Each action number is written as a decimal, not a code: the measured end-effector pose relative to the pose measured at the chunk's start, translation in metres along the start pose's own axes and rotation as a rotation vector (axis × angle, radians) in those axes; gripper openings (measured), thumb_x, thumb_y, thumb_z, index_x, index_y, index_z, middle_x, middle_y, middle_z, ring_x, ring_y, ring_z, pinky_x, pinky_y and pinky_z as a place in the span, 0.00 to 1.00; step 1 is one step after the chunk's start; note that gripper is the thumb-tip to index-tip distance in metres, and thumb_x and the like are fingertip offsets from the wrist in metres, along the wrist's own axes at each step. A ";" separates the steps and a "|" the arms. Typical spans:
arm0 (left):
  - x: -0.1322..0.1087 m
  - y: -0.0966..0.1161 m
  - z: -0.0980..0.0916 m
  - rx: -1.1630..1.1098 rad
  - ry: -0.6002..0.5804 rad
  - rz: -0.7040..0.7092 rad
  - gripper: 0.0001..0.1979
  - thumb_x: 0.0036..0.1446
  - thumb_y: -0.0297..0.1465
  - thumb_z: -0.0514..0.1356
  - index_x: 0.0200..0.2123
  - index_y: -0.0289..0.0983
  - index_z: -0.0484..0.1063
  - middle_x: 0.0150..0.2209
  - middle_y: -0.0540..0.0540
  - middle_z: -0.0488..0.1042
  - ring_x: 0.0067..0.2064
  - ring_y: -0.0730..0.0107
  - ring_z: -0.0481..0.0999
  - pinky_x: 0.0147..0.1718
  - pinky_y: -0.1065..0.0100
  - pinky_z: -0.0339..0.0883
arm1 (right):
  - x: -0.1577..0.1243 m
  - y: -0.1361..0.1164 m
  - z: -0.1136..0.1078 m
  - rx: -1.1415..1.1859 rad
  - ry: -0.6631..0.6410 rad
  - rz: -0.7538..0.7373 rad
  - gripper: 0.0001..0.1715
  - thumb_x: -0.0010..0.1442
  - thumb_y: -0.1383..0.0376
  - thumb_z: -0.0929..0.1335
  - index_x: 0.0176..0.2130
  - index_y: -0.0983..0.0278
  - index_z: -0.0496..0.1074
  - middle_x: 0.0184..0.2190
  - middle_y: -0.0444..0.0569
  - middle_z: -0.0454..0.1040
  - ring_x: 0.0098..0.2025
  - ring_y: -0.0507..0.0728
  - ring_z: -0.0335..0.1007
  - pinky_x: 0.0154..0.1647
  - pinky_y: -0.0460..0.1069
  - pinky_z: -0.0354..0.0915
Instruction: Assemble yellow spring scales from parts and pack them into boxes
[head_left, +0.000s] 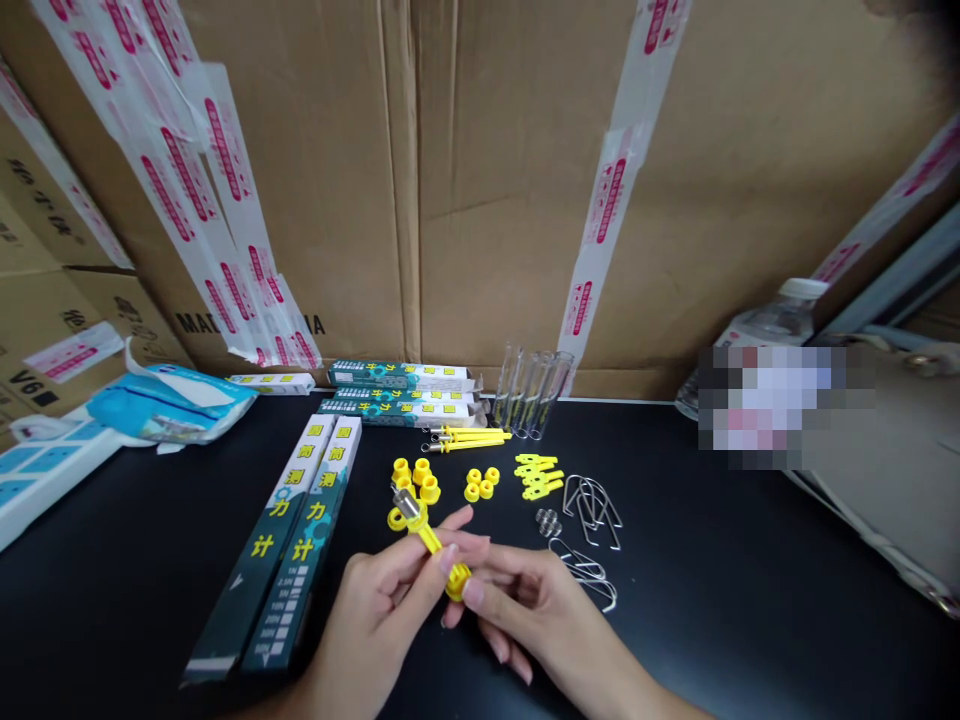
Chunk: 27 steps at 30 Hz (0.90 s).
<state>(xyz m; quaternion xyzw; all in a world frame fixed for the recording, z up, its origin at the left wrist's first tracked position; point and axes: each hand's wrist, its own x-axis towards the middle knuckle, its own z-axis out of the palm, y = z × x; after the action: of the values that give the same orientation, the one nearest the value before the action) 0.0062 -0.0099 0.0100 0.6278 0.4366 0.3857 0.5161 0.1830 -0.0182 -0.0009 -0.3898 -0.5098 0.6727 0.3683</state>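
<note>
Fingers (pixel 448 557) pinching yellow rod (pixel 429 538), black tabletop (pixel 712 600)

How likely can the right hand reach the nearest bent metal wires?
Probably yes: those bent wires lie just beside the right hand, with nothing visible between, though it grips the yellow piece.

Black tabletop (pixel 705 600). Bright yellow rod (pixel 430 538) with a silver-grey spring (pixel 406 504); yellow caps (pixel 430 489), rings (pixel 486 489) and clips (pixel 541 491); silver wire hooks (pixel 592 512). Dark teal-and-white boxes (pixel 306 545) bear yellow lettering. Brown cardboard (pixel 510 180) is striped with white tape (pixel 626 140), patterned with pinkish-red labels (pixel 611 200). Blue-and-white packet (pixel 199 412).
</note>
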 end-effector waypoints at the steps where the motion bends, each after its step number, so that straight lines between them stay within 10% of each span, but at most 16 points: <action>1: 0.000 0.000 0.000 0.002 0.003 0.005 0.17 0.65 0.42 0.58 0.44 0.40 0.83 0.43 0.43 0.84 0.52 0.53 0.80 0.53 0.63 0.72 | 0.000 0.000 0.000 -0.011 -0.003 0.006 0.27 0.58 0.46 0.72 0.34 0.68 0.79 0.21 0.42 0.70 0.16 0.43 0.53 0.16 0.41 0.53; 7: 0.002 0.001 0.002 -0.029 -0.020 -0.042 0.16 0.64 0.41 0.59 0.45 0.39 0.83 0.45 0.43 0.84 0.46 0.55 0.83 0.47 0.65 0.76 | 0.004 0.006 0.004 0.079 0.125 0.056 0.28 0.41 0.53 0.82 0.35 0.65 0.73 0.21 0.37 0.69 0.18 0.45 0.60 0.14 0.39 0.58; 27: 0.005 -0.001 0.004 -0.161 -0.014 -0.069 0.17 0.63 0.41 0.61 0.47 0.37 0.81 0.50 0.41 0.81 0.49 0.57 0.79 0.52 0.63 0.72 | 0.007 0.008 0.002 0.170 0.132 -0.051 0.28 0.49 0.50 0.79 0.39 0.65 0.72 0.26 0.44 0.77 0.22 0.48 0.65 0.19 0.42 0.61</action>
<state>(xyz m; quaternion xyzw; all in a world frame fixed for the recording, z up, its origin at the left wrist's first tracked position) 0.0115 -0.0064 0.0084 0.5714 0.4221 0.3972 0.5810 0.1772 -0.0144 -0.0098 -0.3873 -0.4355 0.6767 0.4498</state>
